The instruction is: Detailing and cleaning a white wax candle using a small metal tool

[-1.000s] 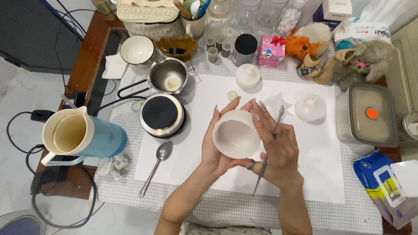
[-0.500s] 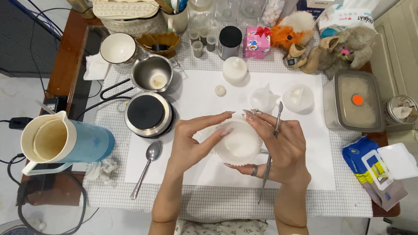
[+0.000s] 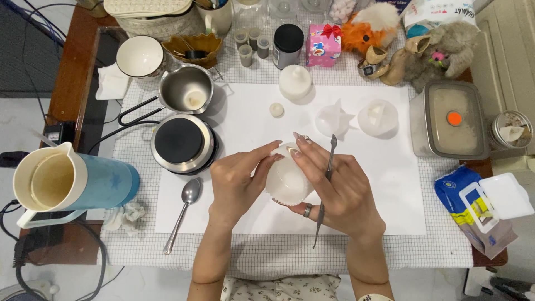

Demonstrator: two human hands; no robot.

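Both my hands hold a white fluted silicone mould (image 3: pixel 286 181) above the white paper sheet (image 3: pixel 384 184). My left hand (image 3: pixel 237 184) grips its left side, fingertips at the top rim. My right hand (image 3: pixel 334 187) wraps its right side and also clamps a thin metal spatula tool (image 3: pixel 324 189) between its fingers, the blade pointing away from me. The mould is turned so its outer wall faces the camera; its inside is hidden.
A small electric hot plate (image 3: pixel 183 142), a steel pot (image 3: pixel 186 93), a spoon (image 3: pixel 181 214) and a blue-and-cream jug (image 3: pixel 67 181) lie left. White moulds (image 3: pixel 378 117) sit at the back, a lidded container (image 3: pixel 448 120) and wipes pack (image 3: pixel 482 209) right.
The mould has been turned over from open side up to its outer wall facing me, and both hands shifted their hold around it. The camera view has drifted a little.
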